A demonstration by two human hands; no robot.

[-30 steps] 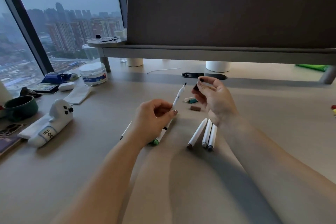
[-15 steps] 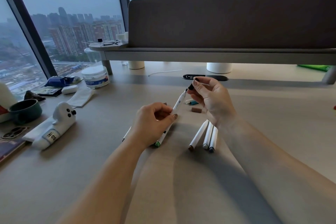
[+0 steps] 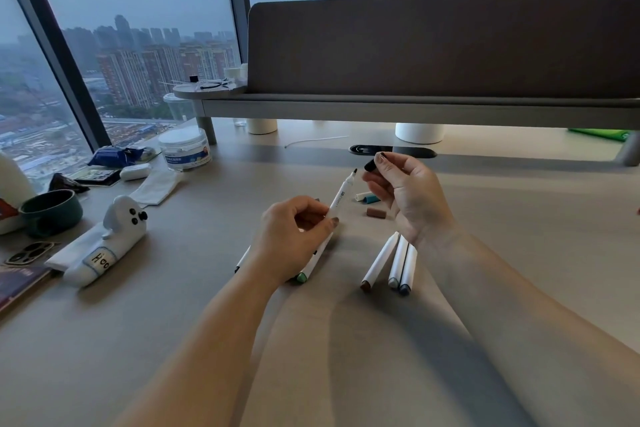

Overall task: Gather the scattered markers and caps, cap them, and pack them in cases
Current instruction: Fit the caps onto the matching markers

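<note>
Left hand (image 3: 294, 236) is closed round a marker (image 3: 341, 196), tip pointing at 1 o'clock; right hand (image 3: 405, 194) pinches a black cap (image 3: 370, 166) just beyond the tip, not touching, above the bench (image 3: 519, 236).

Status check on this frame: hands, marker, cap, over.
Left hand grips uncapped marker, tip up. Right hand pinches black cap just off tip. Path clear.
</note>
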